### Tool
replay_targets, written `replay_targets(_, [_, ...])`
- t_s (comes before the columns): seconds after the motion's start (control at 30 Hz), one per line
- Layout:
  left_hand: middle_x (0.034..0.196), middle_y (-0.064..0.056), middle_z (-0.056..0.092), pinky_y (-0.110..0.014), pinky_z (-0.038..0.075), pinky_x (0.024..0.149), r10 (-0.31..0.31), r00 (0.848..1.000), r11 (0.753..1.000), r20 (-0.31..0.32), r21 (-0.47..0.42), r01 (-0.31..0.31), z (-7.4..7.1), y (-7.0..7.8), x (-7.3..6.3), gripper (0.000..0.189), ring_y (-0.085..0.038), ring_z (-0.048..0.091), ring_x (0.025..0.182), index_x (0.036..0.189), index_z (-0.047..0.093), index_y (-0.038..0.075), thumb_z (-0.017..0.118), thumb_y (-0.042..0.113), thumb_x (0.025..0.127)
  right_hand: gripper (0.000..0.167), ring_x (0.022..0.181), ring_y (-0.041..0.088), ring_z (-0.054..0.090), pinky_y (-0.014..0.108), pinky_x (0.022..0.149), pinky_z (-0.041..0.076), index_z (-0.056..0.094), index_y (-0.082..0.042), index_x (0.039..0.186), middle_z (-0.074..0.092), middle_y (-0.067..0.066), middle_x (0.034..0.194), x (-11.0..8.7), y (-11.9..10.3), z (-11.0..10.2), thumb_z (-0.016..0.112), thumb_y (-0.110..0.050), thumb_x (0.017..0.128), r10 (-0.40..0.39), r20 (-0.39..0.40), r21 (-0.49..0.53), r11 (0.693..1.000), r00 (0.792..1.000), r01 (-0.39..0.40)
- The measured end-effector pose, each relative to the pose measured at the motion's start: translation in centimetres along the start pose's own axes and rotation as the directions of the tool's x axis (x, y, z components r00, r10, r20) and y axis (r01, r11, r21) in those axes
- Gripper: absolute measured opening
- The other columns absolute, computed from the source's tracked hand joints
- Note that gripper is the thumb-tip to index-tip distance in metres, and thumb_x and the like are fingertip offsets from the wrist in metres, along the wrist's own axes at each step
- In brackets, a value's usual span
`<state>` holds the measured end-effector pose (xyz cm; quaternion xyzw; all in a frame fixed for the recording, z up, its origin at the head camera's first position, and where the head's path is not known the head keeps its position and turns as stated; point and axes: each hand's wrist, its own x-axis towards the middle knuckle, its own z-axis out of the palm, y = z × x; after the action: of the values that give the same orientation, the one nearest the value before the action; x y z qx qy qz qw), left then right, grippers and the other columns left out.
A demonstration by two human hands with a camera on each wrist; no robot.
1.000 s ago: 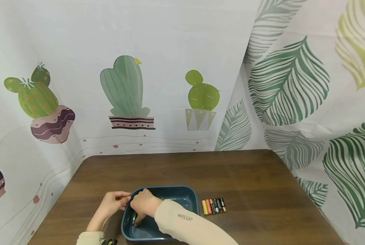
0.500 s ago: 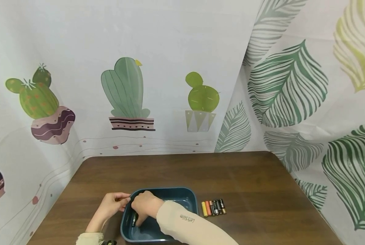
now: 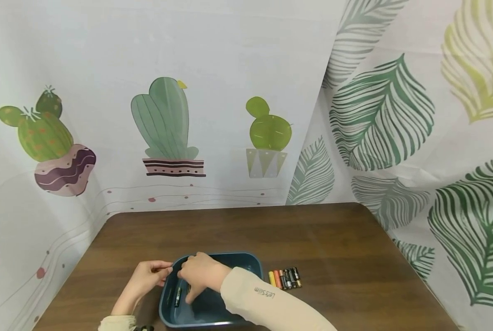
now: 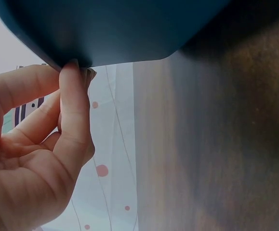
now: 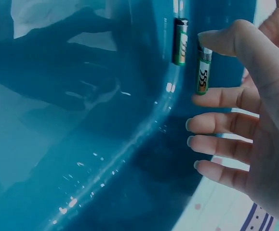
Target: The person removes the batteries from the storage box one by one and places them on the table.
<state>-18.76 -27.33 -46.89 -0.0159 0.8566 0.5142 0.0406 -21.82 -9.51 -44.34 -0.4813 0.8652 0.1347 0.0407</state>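
Note:
A dark blue tray (image 3: 210,324) stands on the table. At its far left corner my left hand (image 3: 146,277) pinches the rim; in the left wrist view, thumb and fingers (image 4: 73,106) meet at the tray's edge (image 4: 115,53). My right hand (image 3: 203,272) is inside the tray. Between thumb and index finger it pinches a green "555" battery (image 5: 203,72), mostly covered by the hand in the head view. A second green battery (image 5: 180,42) lies on the tray floor near the wall, left of the right hand in the head view (image 3: 178,297).
To the right of the tray, several batteries lie side by side in a row (image 3: 285,278), one yellow, one orange, the others mostly black. Brown wooden table (image 3: 346,257) extends behind and right. A patterned cloth (image 3: 221,55) hangs behind it.
My right hand has shifted slightly right within the tray, a battery in its fingers, and the battery lying to its left shows more fully. The left hand keeps its hold on the rim.

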Motion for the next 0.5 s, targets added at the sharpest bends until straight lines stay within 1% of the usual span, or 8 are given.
replay_targets(0.13, [0.083,-0.013,0.069,-0.033,0.057,0.06,-0.004,1.0,1.0,-0.012,-0.002,0.004,0.1,0.0,0.1,0.023,-0.02,0.064,0.065,0.104,0.065,-0.016,0.065,0.0,0.088,0.062,0.098,0.006,0.054,0.024,0.084,0.043,0.063,-0.033,0.124,0.062,-0.015,0.113,-0.6,0.6,-0.5,0.07,-0.067,0.072,-0.004,-0.029,0.004,1.0,1.0,0.004])
replay_targets(0.27, [0.083,-0.014,0.068,-0.032,0.057,0.059,0.005,1.0,1.0,-0.019,-0.005,-0.005,0.2,0.0,0.1,0.022,-0.019,0.064,0.066,0.103,0.066,-0.016,0.065,0.0,0.088,0.061,0.096,0.007,0.054,0.025,0.084,0.044,0.064,-0.033,0.122,0.062,-0.014,0.113,-1.6,1.3,-0.9,0.069,-0.067,0.072,0.001,-0.082,-0.009,1.0,0.997,-0.001])
replay_targets(0.37, [0.082,-0.013,0.068,-0.033,0.057,0.059,0.004,1.0,1.0,-0.027,-0.001,-0.004,0.2,0.1,0.0,0.021,-0.02,0.063,0.065,0.103,0.066,-0.015,0.066,0.0,0.087,0.059,0.099,0.008,0.054,0.027,0.087,0.045,0.064,-0.032,0.121,0.062,-0.013,0.114,-2.4,1.8,-1.1,0.069,-0.066,0.073,0.01,-0.112,-0.003,1.0,0.994,-0.01])
replay_targets(0.5, [0.08,-0.011,0.068,-0.035,0.057,0.06,-0.011,0.999,1.0,-0.042,0.006,0.012,0.3,0.1,-0.1,0.019,-0.02,0.063,0.065,0.102,0.068,-0.014,0.065,-0.001,0.087,0.055,0.101,0.009,0.055,0.031,0.093,0.046,0.065,-0.029,0.119,0.062,-0.013,0.111,-3.5,2.7,-1.3,0.068,-0.063,0.076,0.028,-0.148,0.033,0.999,0.989,-0.023])
